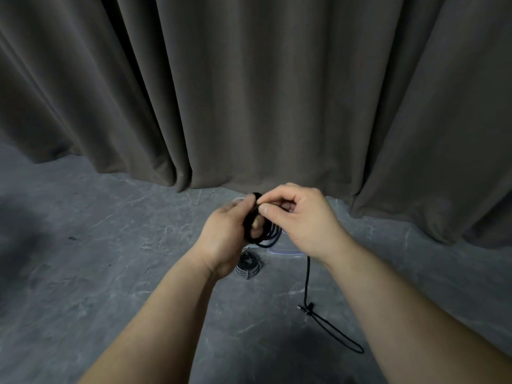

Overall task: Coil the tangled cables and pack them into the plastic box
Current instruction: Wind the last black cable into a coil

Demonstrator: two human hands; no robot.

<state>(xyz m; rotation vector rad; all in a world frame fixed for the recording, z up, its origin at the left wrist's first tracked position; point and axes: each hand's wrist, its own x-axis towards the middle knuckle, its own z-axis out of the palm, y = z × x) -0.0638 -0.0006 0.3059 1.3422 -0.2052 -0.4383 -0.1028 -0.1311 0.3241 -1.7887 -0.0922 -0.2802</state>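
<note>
My left hand point(227, 234) grips a coil of black cable point(263, 234), its fingers through the loops. My right hand point(299, 217) pinches the same cable at the top of the coil. The cable's loose tail point(307, 275) hangs down below my right wrist and trails over the grey floor to its plug end point(303, 309), then loops on to the right. A clear plastic box point(285, 252) lies on the floor behind my hands, mostly hidden by them. A grey coiled cable point(248, 267) lies on the floor just under my left wrist.
A dark grey curtain point(249, 92) hangs across the whole back and reaches the marbled grey floor point(110, 259) just behind the box. Dark shadows lie on the floor at far left and at the bottom centre.
</note>
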